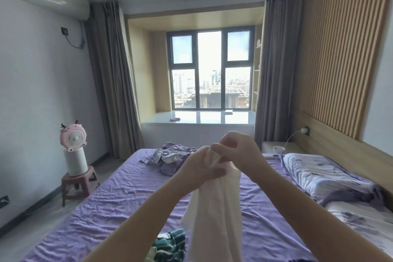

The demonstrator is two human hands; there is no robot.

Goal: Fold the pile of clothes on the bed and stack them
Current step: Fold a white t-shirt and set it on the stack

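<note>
A white garment (214,208) hangs down above the purple bed sheet (106,208), held up at its top edge by both hands. My left hand (197,168) grips the bunched top from the left. My right hand (238,151) pinches the same edge from the right, just above the left hand. A crumpled pile of purple and patterned clothes (168,156) lies at the far end of the bed. Green checked clothing (170,247) lies at the near edge, partly hidden by my left forearm.
Patterned pillows (323,174) lie along the right side by the wooden headboard wall. A pink fan on a white cylinder (74,149) stands on a small stool (78,183) left of the bed. A bay window ledge (197,118) is beyond the bed.
</note>
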